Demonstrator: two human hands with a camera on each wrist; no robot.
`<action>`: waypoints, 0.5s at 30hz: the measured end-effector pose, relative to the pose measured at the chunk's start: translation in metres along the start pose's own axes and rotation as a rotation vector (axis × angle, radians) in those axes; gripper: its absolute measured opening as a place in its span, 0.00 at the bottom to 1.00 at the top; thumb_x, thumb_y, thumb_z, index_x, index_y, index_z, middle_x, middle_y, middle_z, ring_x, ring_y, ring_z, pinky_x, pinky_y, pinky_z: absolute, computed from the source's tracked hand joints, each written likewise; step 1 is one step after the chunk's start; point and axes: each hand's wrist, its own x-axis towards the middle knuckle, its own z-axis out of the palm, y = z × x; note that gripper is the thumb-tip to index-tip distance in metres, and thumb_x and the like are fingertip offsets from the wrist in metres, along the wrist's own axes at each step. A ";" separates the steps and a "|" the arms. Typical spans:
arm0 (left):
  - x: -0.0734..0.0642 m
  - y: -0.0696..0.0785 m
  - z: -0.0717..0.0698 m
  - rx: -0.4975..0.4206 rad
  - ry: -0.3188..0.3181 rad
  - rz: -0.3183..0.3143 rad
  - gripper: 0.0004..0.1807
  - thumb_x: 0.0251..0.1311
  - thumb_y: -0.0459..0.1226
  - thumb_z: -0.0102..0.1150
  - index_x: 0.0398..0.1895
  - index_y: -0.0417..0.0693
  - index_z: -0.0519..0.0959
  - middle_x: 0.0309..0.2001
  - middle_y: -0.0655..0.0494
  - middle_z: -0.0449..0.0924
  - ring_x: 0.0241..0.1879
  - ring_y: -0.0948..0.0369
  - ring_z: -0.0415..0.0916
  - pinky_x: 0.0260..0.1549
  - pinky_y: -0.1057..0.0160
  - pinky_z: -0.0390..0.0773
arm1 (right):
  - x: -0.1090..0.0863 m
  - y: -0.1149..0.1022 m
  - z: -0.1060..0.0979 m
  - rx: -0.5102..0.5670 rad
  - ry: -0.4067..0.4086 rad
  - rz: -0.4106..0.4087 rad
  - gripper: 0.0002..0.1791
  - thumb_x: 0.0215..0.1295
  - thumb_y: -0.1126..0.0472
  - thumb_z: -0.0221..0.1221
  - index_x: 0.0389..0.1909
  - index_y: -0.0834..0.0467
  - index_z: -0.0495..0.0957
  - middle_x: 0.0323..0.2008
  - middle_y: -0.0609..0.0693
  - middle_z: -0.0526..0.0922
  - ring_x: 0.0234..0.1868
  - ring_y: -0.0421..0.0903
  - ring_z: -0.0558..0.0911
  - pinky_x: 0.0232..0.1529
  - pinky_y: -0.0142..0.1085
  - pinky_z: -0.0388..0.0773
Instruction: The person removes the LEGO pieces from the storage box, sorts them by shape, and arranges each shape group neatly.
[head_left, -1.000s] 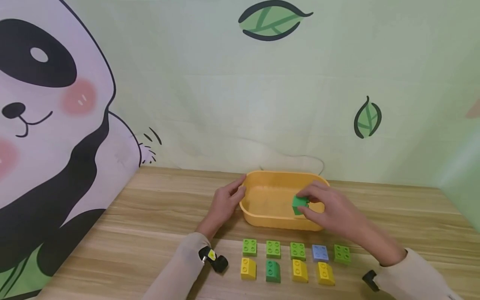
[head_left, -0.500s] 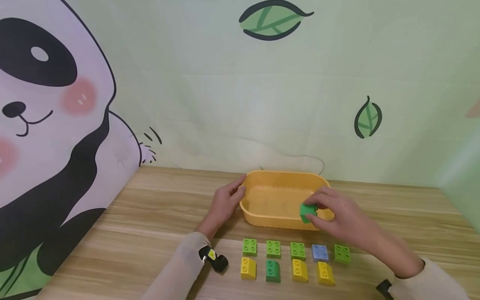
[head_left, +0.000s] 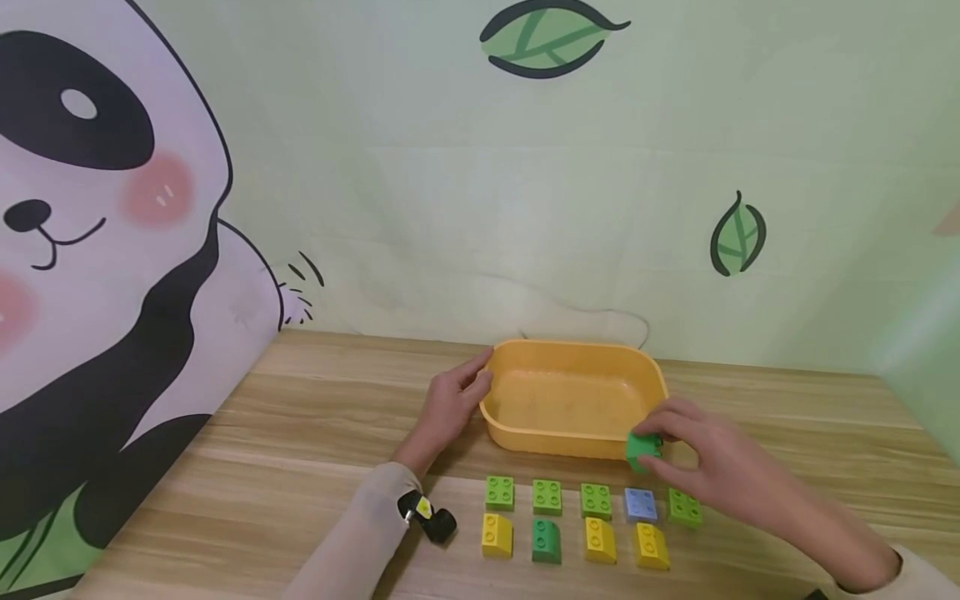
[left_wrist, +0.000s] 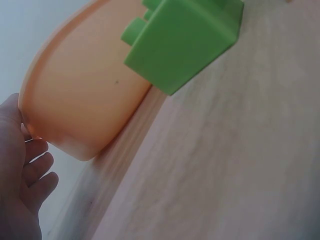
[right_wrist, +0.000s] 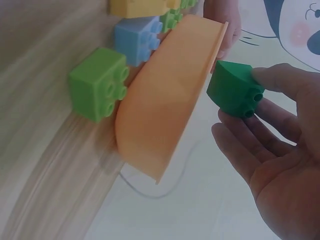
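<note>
My right hand (head_left: 708,450) pinches a dark green curved brick (head_left: 642,452) between thumb and fingers, above the near right corner of an orange-yellow tub (head_left: 555,442). In the right wrist view two studs show on this green brick (right_wrist: 235,90), facing the palm. My left hand (head_left: 450,404) holds the left end of the tub, thumb and index finger at its rim; the left wrist view shows the other fingers bent beside the tub's end (left_wrist: 85,115). Below the tub, a row holds several lime green square bricks (head_left: 547,497) and a blue brick (head_left: 641,505).
A nearer row has yellow sloped bricks (head_left: 600,540) and one dark green curved brick (head_left: 546,542). All stand on a wood-grain table (head_left: 337,400). Behind it hangs a pale green backdrop (head_left: 420,208), and a thin cable (head_left: 600,312) runs behind the tub.
My right hand has carried the dark green brick from over the tub's inside toward the right and nearer, to its near right corner. My left hand stays at the tub's left end.
</note>
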 end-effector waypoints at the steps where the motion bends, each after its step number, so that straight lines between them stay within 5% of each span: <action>1: 0.000 0.000 0.000 0.001 0.001 0.001 0.25 0.80 0.40 0.56 0.75 0.44 0.75 0.72 0.51 0.74 0.71 0.47 0.72 0.70 0.47 0.72 | -0.002 0.001 0.000 -0.001 -0.002 -0.003 0.13 0.61 0.65 0.77 0.45 0.52 0.87 0.44 0.38 0.81 0.41 0.36 0.81 0.42 0.35 0.88; 15: 0.000 0.000 0.000 0.000 0.009 -0.001 0.25 0.79 0.40 0.56 0.75 0.45 0.75 0.72 0.51 0.75 0.71 0.48 0.73 0.70 0.47 0.72 | -0.024 0.009 -0.002 -0.049 -0.098 0.052 0.14 0.62 0.62 0.77 0.47 0.50 0.87 0.51 0.43 0.85 0.45 0.37 0.83 0.45 0.40 0.89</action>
